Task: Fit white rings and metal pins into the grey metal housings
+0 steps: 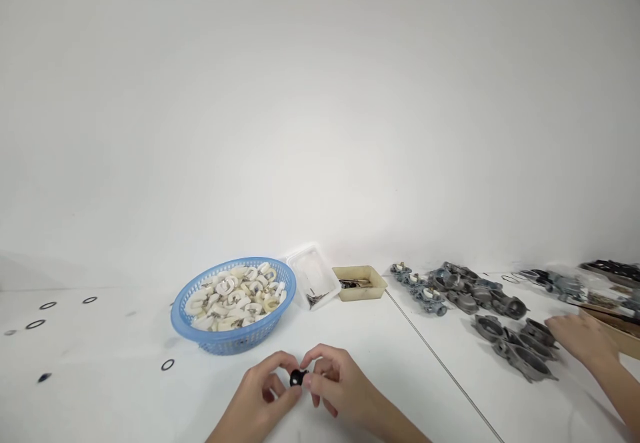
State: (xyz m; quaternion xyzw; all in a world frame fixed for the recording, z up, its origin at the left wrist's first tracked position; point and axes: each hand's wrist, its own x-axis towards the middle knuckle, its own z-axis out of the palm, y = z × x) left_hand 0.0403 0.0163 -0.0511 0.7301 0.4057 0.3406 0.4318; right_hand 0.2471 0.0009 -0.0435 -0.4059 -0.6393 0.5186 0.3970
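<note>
Between my two hands, just above the white table, is a small shiny black round part (297, 377); its exact kind cannot be made out. My left hand (265, 389) pinches it from the left with thumb and forefinger. From the right, the thumb and forefinger of my right hand (333, 383) close on its other side, and the remaining fingers curl below. Beyond my hands stands a blue plastic basket (235, 344) heaped with white and cream ring-shaped parts (240, 296) that carry metal bits.
A tilted clear tray (313, 273) with thin metal pins and a yellowish tray (367, 289) stand near the wall. Grey metal castings (520, 343) lie to the right, where another person's hand (583, 336) reaches in. Black rings (167, 364) are scattered at left.
</note>
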